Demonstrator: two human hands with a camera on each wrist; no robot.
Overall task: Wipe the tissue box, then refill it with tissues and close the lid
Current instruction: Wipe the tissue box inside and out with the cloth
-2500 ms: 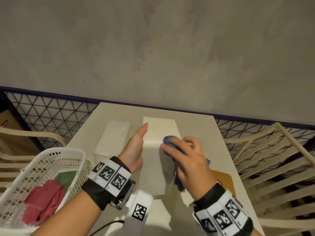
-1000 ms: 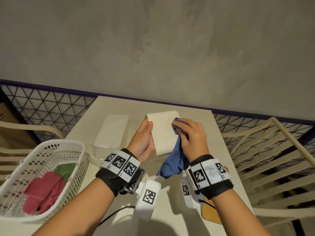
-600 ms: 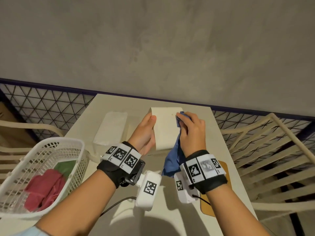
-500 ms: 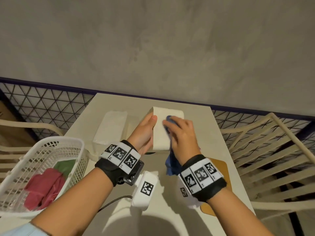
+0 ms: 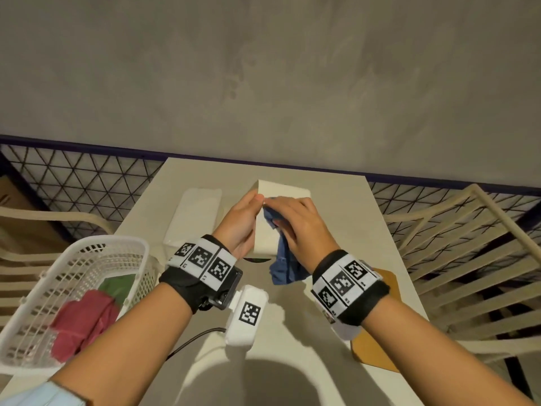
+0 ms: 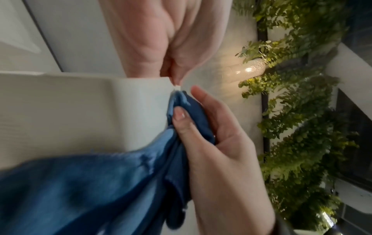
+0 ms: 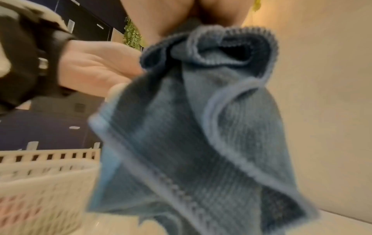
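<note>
Nearest the person, a wooden lid (image 5: 380, 332) lies flat on the worktop (image 5: 336, 303) under the right forearm, and a white basket (image 5: 58, 288) with red and green cloths sits at the left edge. Further out, both hands meet at the tissue box (image 5: 281, 191), which is held tilted above the worktop. The left hand (image 5: 240, 224) braces its left side with fingers mostly straight, thumb at the top corner — a flat, supporting grip, not a curled one. The right hand (image 5: 301, 230) has its grip closed around a bunched blue cloth (image 5: 285, 262), pressing it against the box's near face close to the top edge, the tail of the cloth hanging free. Beyond and to the left, a wrapped pack of tissues (image 5: 193, 218) rests on the worktop, untouched.

This looks like the wiping step, with refilling not yet begun. The next move likely calls for turning the box to reach unwiped faces — then setting the cloth down.
</note>
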